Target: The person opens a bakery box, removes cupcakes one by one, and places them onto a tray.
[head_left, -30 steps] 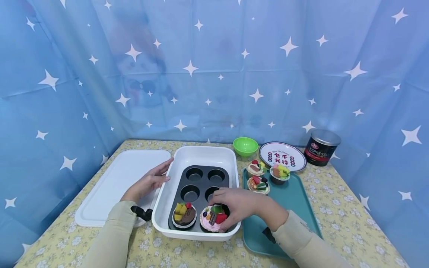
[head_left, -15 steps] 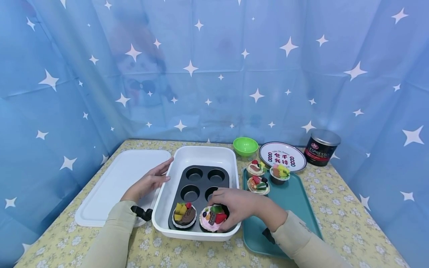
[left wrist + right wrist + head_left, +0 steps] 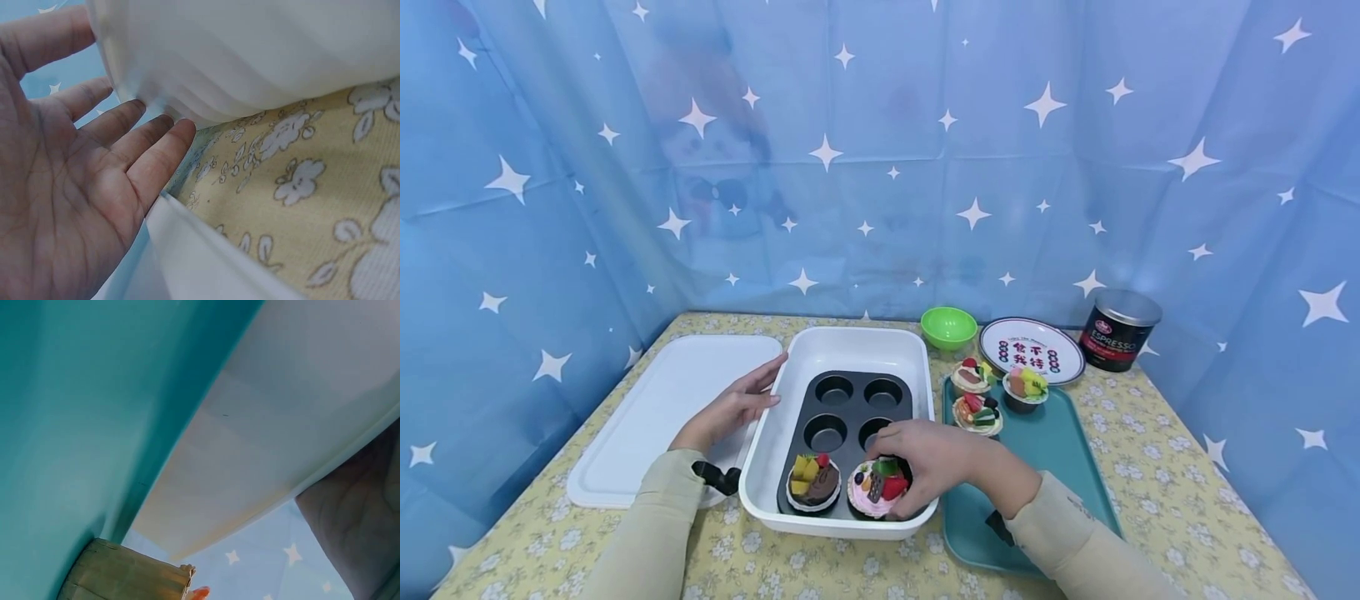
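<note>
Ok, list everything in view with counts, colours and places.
Bin: one, white, centre
Muffin tin: one, black, inside bin
Chocolate cupcake: one, brown, tin's near left cup
Pink cupcake: one, pink, tin's near right cup
Other cupcakes: three, multicoloured, tray's far end
Tray: one, teal, right of bin
Bowl: one, green, left of plate
Plate: one, white, behind tray
Can: one, black and silver, right of plate
Flat panel: one, white, left of bin
Tablecloth: one, yellow, beneath
Curtain: count unclear, blue, behind
Sleeves: two, beige, on arms
Wrist devices: two, black, at cuffs
Left hand: one, at bin's left
Right hand: one, on pink cupcake
</note>
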